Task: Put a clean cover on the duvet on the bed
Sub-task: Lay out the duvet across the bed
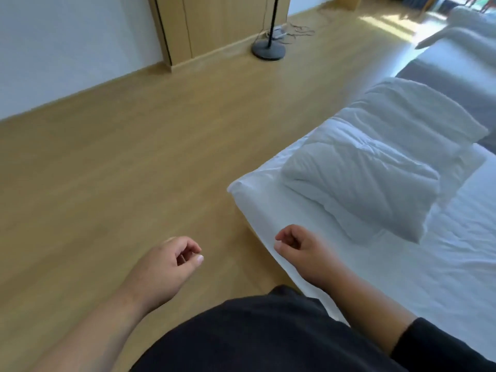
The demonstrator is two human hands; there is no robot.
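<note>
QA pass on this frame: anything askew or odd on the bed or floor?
Only loose cables tangled on the floor by the lamp base. The folded duvet lies tidy on the bed; both hands hold nothing.

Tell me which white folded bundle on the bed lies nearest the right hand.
The near folded bundle, at the bed's corner closest to the right hand; the other bundle lies beyond it.

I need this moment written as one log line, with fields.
left hand: loosely curled, empty | right hand: loosely curled, empty | folded white quilted duvet: on white-sheeted bed, untouched | cover: not visible
</note>
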